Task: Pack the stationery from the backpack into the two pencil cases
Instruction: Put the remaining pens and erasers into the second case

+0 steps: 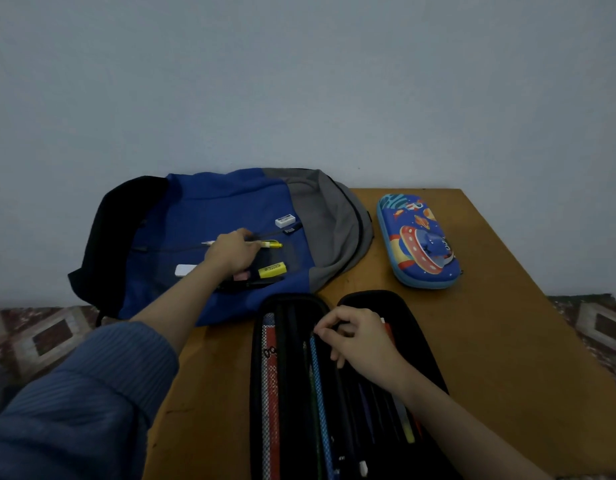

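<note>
- While the left hand (232, 252) lies on the backpack (209, 209), its grip is curled over a pen (273, 244). The pen's long axis runs left to right, with the yellow end sticking out to the right of the fingers.
- The open black pencil case (289, 297) lies nearer the person and to the right of that grip. Its long axis runs near to far, so the pen probably needs about a quarter turn to lie along a slot.
- The right hand (355, 336) is the nearer one to the case and hovers over its middle. Thumb and forefinger are pressed together at the top of a blue pen (318, 382); what they pinch cannot be told.
- Pencil cases: two. The black one is open; the space-print case (420, 244) is closed, well to the right on the bench (507, 341).
- Loose pieces on the backpack, counted:
  - one held pen
  - one white eraser (285, 221)
  - one white block (185, 270)
  - one yellow highlighter (272, 270)
  - one pink piece (240, 277)
  - one dark pen (261, 283)
</note>
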